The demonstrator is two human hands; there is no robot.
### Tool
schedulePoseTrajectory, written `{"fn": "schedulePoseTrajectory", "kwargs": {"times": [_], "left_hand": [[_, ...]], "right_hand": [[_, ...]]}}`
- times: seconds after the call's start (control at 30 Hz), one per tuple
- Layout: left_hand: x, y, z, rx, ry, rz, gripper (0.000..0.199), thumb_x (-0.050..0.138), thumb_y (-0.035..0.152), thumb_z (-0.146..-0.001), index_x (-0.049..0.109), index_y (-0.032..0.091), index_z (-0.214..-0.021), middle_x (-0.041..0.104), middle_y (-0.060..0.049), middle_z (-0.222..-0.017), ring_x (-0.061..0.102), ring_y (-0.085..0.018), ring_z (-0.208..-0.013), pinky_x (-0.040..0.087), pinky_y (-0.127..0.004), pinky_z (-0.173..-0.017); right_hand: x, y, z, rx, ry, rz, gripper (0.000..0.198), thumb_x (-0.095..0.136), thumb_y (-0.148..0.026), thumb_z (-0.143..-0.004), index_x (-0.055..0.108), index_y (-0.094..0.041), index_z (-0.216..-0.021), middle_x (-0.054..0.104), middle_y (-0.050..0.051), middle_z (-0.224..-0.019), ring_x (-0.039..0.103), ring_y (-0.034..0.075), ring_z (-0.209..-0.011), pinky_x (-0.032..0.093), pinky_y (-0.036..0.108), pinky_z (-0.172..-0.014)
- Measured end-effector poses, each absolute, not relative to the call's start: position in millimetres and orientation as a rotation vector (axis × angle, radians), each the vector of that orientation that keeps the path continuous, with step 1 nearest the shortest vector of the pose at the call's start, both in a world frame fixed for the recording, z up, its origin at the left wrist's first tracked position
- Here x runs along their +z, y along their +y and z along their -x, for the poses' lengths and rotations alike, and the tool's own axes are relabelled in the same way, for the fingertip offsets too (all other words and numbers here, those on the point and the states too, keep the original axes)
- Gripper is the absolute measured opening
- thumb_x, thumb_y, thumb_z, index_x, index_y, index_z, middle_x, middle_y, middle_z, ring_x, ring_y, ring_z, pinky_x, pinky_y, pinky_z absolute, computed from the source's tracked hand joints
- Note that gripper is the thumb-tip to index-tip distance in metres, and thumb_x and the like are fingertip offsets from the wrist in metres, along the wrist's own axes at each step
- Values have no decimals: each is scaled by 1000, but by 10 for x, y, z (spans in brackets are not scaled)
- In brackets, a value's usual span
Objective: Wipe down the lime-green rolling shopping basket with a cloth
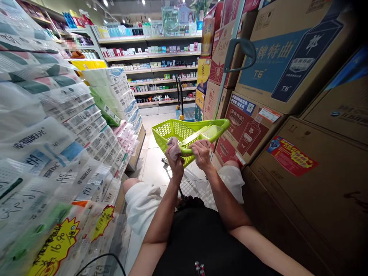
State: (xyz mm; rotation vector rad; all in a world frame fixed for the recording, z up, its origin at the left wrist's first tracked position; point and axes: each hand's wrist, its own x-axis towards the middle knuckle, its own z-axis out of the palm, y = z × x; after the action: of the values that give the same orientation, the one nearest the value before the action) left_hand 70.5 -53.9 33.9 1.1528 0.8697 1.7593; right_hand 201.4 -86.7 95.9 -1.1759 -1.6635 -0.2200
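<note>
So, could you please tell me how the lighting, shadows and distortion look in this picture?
Head view: ceiling lights burn bright at the top; head view: a lattice shadow falls on the floor below the green basket; head view: the lower-right brown carton is dim, and the side stacks look wide-angle stretched.

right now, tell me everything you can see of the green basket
The basket is bright green and looks like plastic, with walls pierced by small holes and a smooth rim. A paler panel shows toward the picture's right. Its open top faces up, above the floor between stacked packs and boxes. The left hand holds a cloth at its near rim; the right hand grips there too. Its underside is mostly hidden.
</note>
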Motion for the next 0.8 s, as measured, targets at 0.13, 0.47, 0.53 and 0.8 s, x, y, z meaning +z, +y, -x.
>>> {"fn": "schedulePoseTrajectory", "kwargs": {"times": [0.13,0.47,0.53,0.8], "left_hand": [[593,-469,-636,1777,867,-1248,51,71,52,-87,57,25,-127,60,-7,-101,57,-16,-69,47,-30,-58],[576,-603,-652,1888,872,-1642,38,65,29,-88,60,23,-125,66,-10,-124,65,-28,-117,55,-41,-93],[574,-604,-661,1945,893,-1647,40,63,27,-88,59,22,-127,66,-10,-123,64,-27,-118,54,-41,-97],[545,-590,-672,1993,856,-1810,34,63,27,-91,60,23,-125,65,-11,-127,64,-28,-122,52,-45,-102]], "right_hand": [[910,-887,-2000,-82,-1514,1067,45,19,-34,-108,62,-25,-118,69,7,-114,62,23,-115,38,44,-109],[765,-783,-1961,149,-1337,836,45,20,-57,-108,45,-29,-133,56,11,-139,61,25,-120,42,50,-114],[761,-778,-1959,187,-1323,799,45,23,-60,-108,47,-31,-131,57,9,-138,60,26,-122,39,52,-117],[814,-824,-1945,163,-1359,882,55,16,-62,-108,52,-31,-135,60,8,-133,59,25,-121,40,50,-113]]}}
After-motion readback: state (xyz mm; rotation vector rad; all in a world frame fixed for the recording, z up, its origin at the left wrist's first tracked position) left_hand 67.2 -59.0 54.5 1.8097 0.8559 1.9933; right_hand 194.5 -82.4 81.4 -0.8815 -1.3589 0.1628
